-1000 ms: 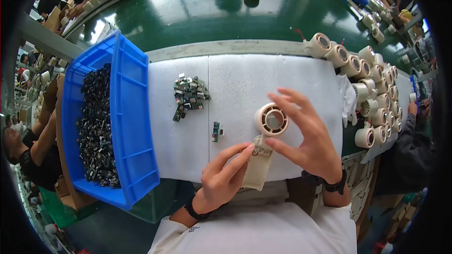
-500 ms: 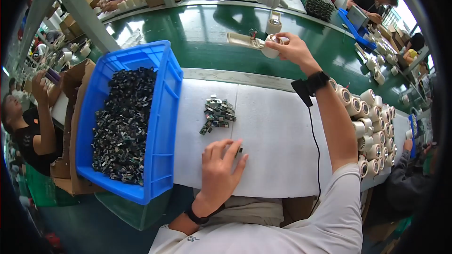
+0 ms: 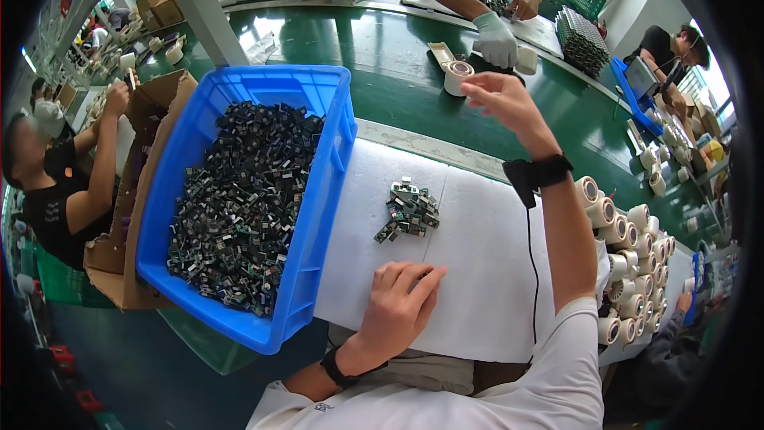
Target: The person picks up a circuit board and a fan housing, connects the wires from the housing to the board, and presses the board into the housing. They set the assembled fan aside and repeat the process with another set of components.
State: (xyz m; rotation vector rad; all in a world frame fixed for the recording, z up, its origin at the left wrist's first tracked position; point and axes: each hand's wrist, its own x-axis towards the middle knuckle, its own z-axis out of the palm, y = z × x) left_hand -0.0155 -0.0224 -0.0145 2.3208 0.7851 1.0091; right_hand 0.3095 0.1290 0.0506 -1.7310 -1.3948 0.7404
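My right hand (image 3: 513, 111) is over the green belt, fingers stretched out and holding nothing. Just beyond its fingertips lies a cream round housing (image 3: 458, 80) with a handle-like piece pointing up and left. My left hand (image 3: 398, 306) is low over the white work mat (image 3: 485, 287), its fingers closed; a tiny dark bit shows at the fingertips, too small to name. A small heap of green circuit boards (image 3: 411, 211) lies on the mat ahead of that hand. At left, a blue bin (image 3: 298, 271) contains a mass of similar small boards.
Cream round housings (image 3: 629, 271) are stacked at the mat's right side. A black cord (image 3: 532, 287) hangs from my right wrist strap. Across the green belt (image 3: 382, 72), a co-worker's gloved hand (image 3: 497, 41) is beside another cream part (image 3: 527, 60). A torn cardboard box (image 3: 119, 259) stands left of the bin.
My right hand has let go of the cream housing, which now lies on the belt. My left fingers have closed together. The view has turned left, and the co-worker's gloved hand has come lower.
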